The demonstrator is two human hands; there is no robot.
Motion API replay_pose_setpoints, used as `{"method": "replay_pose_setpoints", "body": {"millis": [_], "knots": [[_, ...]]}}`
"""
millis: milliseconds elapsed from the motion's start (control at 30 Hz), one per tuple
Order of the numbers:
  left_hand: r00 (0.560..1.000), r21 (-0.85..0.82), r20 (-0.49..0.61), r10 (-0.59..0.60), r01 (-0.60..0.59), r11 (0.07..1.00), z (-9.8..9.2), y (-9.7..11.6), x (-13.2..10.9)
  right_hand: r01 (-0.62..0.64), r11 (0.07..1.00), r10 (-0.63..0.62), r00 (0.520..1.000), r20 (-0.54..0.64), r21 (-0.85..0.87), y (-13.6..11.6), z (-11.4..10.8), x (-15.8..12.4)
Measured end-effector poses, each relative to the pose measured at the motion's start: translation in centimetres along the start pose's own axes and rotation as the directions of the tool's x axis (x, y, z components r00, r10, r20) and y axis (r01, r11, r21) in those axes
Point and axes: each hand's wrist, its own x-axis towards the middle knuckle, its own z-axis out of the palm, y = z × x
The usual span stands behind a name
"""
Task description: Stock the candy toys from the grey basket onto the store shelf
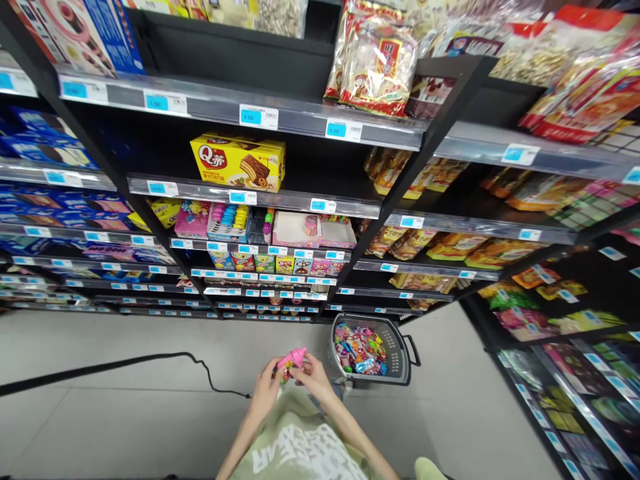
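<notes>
Close in front of my body, my left hand (267,385) and my right hand (315,375) are both closed on a small pink candy toy (294,358). Bright green, yellow and red bits show just beneath it, between the fingers. Its exact kind is too small to make out. To the right of my hands, a grey shopping basket (400,363) stands on the floor. Inside it lies a heap of small, colourful wrapped candies and toys (360,348).
Black shelves with price tags (258,117) rise ahead. A yellow snack box (240,162) sits mid-shelf, above several candy display boxes (290,229). Bagged snacks (377,63) fill the right shelves. A black strap (150,359) stretches across the left floor.
</notes>
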Motion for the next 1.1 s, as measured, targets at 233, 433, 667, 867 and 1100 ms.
{"method": "replay_pose_setpoints", "body": {"millis": [233, 433, 667, 867, 1100], "knots": [[0.999, -0.042, 0.027, -0.025, 0.026, 0.999, 0.5, -0.6, -0.7, 0.047, 0.960, -0.015, 0.993, 0.114, -0.276, -0.2, -1.2, 0.2], [1.000, 0.019, 0.013, -0.011, 0.010, 1.000, 2.0, -1.0, -0.5, -0.016, 0.930, 0.081, 0.983, 0.163, -0.366, 0.8, -3.7, 0.1], [0.994, 0.125, 0.022, -0.105, 0.102, 0.987, 3.4, 1.8, -0.7, -0.048, 0.899, 0.157, 0.963, 0.218, -0.435, 1.0, -7.6, 3.6], [0.979, 0.131, -0.068, -0.190, 0.198, 0.971, 4.1, 2.0, -0.1, 0.026, 0.840, 0.188, 0.923, 0.337, -0.542, -2.7, -8.1, 6.9], [0.983, 0.180, -0.166, -0.083, 0.113, 0.977, 5.6, 2.8, 1.0, 0.062, 0.868, 0.204, 0.860, 0.467, -0.493, -6.1, -7.6, 5.8]]}}
